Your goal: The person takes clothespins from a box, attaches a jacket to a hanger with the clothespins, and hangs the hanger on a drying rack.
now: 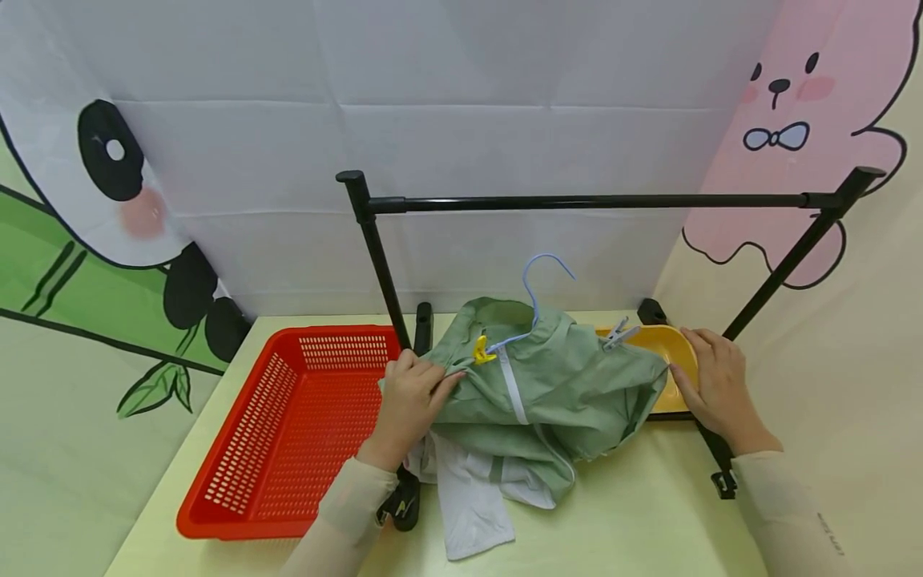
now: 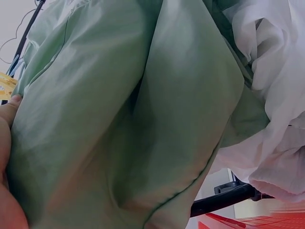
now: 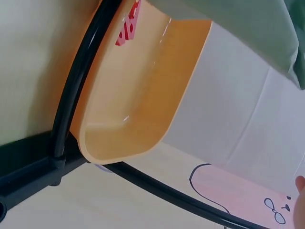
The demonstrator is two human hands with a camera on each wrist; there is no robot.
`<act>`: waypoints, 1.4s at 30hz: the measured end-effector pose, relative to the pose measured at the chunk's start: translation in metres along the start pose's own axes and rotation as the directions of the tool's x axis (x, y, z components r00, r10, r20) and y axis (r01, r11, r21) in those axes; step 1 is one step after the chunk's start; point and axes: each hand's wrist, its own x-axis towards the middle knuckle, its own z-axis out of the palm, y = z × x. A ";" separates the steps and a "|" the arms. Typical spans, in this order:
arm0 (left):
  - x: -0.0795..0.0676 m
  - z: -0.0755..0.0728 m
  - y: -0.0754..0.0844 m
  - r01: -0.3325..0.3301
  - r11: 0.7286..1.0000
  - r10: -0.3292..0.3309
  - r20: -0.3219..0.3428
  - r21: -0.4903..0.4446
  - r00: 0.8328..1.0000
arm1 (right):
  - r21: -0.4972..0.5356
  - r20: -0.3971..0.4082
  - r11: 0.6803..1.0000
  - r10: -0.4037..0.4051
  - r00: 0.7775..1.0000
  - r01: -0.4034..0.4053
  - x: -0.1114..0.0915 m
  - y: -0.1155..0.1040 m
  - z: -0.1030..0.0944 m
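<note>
A light green garment (image 1: 577, 393) with a white strip down it sits in the middle of the head view, draped on a blue hanger (image 1: 532, 298) whose hook points up. A yellow clip (image 1: 484, 350) and a grey-blue clip (image 1: 620, 334) are by the hanger's two sides. My left hand (image 1: 417, 401) pinches the garment's left edge between thumb and curled fingers. At the opposite side my right hand (image 1: 717, 391) has its fingers extended and its thumb close to the fabric; whether they touch I cannot tell. White cloth (image 1: 472, 501) hangs below the green fabric.
A black rack (image 1: 591, 202) stands over the table, its bar above the hanger. On the left lies a red perforated basket (image 1: 317, 433). A yellow tub (image 3: 138, 95) sits behind the garment's right end. Printed cloth covers the back wall.
</note>
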 end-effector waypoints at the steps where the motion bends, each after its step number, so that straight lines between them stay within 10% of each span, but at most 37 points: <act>1: 0.000 0.000 0.000 -0.001 1.000 0.001 -0.003 0.003 1.000 | -0.008 0.003 1.000 0.005 1.000 -0.005 0.000 0.001 -0.001; 17: 0.000 -0.006 0.001 0.009 1.000 -0.008 -0.057 0.026 0.998 | -0.076 0.131 0.970 0.239 0.962 -0.231 0.002 0.015 -0.019; 42: -0.003 -0.015 0.005 0.082 0.995 -0.075 -0.138 0.049 0.988 | -0.187 0.049 0.929 0.334 0.941 -0.319 0.013 0.033 -0.031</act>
